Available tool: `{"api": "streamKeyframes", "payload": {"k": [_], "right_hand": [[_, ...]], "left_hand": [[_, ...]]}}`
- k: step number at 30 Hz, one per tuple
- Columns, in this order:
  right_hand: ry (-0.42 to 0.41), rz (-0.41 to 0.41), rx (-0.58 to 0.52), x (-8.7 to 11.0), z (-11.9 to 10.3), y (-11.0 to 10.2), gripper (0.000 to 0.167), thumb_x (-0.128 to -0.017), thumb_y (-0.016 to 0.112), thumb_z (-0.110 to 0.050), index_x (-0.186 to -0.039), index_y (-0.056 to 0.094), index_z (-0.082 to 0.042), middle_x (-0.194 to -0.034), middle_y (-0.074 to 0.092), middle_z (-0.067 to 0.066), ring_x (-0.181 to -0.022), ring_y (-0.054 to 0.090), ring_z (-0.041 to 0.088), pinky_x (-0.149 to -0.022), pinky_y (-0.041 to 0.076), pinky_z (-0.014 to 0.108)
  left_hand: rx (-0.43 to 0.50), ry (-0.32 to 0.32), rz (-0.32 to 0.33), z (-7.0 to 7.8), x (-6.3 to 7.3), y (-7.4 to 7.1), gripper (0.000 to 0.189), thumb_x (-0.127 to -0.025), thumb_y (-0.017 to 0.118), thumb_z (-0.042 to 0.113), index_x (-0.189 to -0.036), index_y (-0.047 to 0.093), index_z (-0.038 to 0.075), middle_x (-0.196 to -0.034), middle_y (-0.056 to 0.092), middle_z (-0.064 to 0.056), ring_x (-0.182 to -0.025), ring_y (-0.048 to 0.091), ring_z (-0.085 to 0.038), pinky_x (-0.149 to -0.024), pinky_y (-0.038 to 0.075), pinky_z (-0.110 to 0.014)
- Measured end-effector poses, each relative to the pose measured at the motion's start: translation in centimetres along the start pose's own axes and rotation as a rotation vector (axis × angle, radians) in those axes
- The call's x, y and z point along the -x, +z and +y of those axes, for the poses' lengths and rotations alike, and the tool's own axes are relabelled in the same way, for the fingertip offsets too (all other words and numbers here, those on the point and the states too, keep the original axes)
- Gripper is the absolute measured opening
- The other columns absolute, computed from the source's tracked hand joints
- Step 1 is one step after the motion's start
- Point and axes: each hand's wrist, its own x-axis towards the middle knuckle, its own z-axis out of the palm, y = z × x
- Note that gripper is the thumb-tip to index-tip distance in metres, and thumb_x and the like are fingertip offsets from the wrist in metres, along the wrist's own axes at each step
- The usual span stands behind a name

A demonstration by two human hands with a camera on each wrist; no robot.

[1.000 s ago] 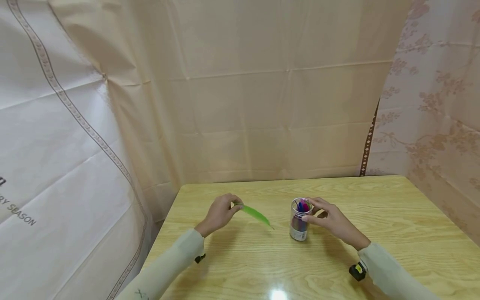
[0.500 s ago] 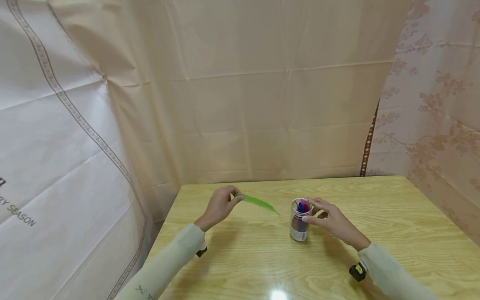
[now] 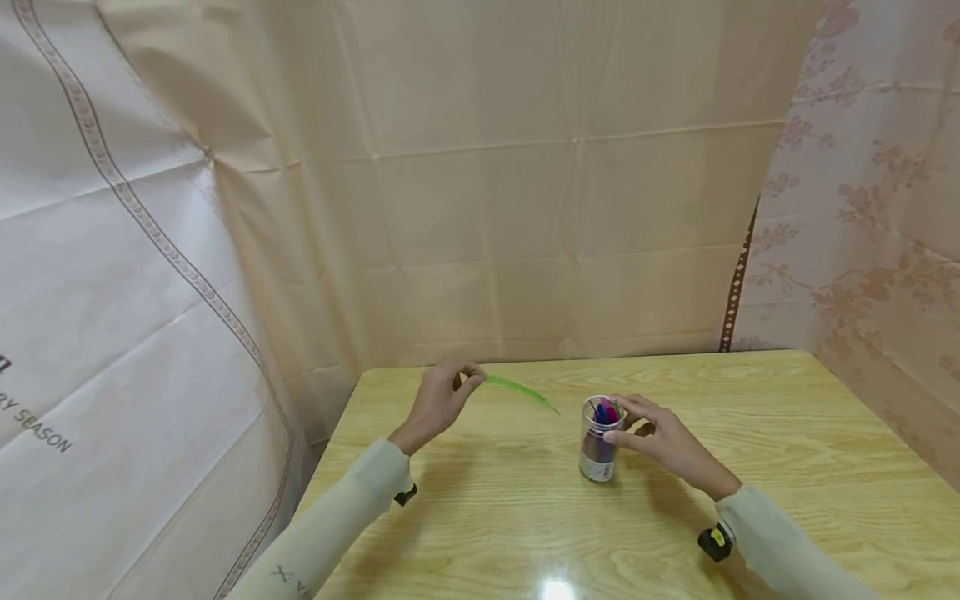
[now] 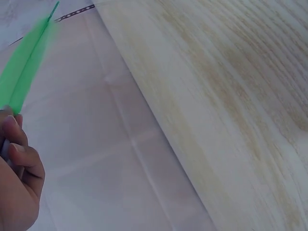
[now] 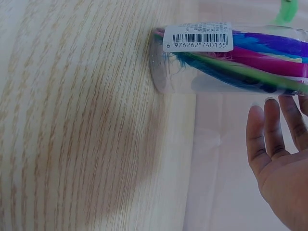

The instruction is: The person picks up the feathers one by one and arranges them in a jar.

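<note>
My left hand (image 3: pixel 441 397) pinches a green feather (image 3: pixel 519 388) at one end, and its thin quill tip points right toward the jar. In the left wrist view the feather (image 4: pixel 24 67) rises above the curled fingers (image 4: pixel 30 159). A clear jar (image 3: pixel 597 460) stands upright on the table, packed with several coloured feathers (image 5: pixel 260 57) in purple, blue, magenta and green. My right hand (image 3: pixel 667 443) holds the jar near its top from the right, thumb in front and fingers behind. A white barcode label (image 5: pixel 197 37) sits low on the jar's side.
The light wood table (image 3: pixel 480 533) carries the jar. Its far edge meets a hanging beige cloth (image 3: pixel 480 208). A white cloth (image 3: pixel 150 350) hangs at the left and a flowered one (image 3: pixel 870 250) at the right.
My left hand has moved up and away toward the table's far edge, lifting the feather, which now shows more edge-on. My right hand and the jar have stayed in place.
</note>
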Motion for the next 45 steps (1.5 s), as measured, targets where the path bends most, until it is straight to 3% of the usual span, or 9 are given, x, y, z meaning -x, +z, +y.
{"api": "streamKeyframes", "payload": {"k": [7,19,28,37,45], "right_hand": [[0.000,0.001,0.003,-0.1,0.0,-0.1,0.062,-0.100,0.071,-0.032,-0.155,0.047,-0.015,-0.131,0.059,0.001,-0.107,0.056,0.024,-0.087,0.051,0.031],[0.001,0.001,0.005,-0.1,0.0,-0.1,0.062,-0.100,0.070,-0.031,-0.155,0.047,-0.014,-0.134,0.058,0.002,-0.107,0.056,0.025,-0.087,0.051,0.031],[0.003,-0.001,0.006,-0.1,0.1,-0.1,0.062,-0.100,0.071,-0.032,-0.155,0.047,-0.014,-0.132,0.058,0.001,-0.108,0.056,0.024,-0.087,0.051,0.031],[0.002,-0.004,-0.003,0.0,-0.1,-0.1,0.062,-0.100,0.071,-0.032,-0.154,0.048,-0.014,-0.131,0.059,0.000,-0.107,0.056,0.024,-0.087,0.051,0.031],[0.000,-0.009,-0.004,0.0,-0.1,-0.1,0.062,-0.100,0.070,-0.032,-0.155,0.047,-0.014,-0.130,0.059,0.000,-0.108,0.055,0.024,-0.087,0.051,0.031]], "left_hand": [[0.039,0.044,0.052,0.6,-0.8,-0.3,0.009,-0.099,0.071,0.014,-0.103,0.075,0.007,-0.090,0.071,-0.002,-0.051,0.041,-0.005,-0.048,0.037,-0.023],[0.069,0.094,0.075,1.1,-1.6,0.0,0.011,-0.100,0.071,0.016,-0.102,0.074,0.006,-0.092,0.071,-0.003,-0.058,0.049,-0.007,-0.053,0.042,-0.024],[0.101,0.145,0.073,1.7,-2.3,0.2,0.013,-0.100,0.070,0.016,-0.104,0.072,0.003,-0.067,0.054,0.003,-0.057,0.048,-0.009,-0.054,0.042,-0.025],[0.123,0.172,0.044,2.3,-2.3,0.8,0.010,-0.099,0.071,0.015,-0.105,0.073,0.006,-0.090,0.067,-0.003,-0.060,0.051,-0.007,-0.054,0.045,-0.024],[0.097,0.192,0.012,2.7,-2.6,1.2,0.010,-0.100,0.070,0.016,-0.105,0.074,0.008,-0.088,0.066,0.000,-0.063,0.050,-0.007,-0.058,0.044,-0.026]]}}
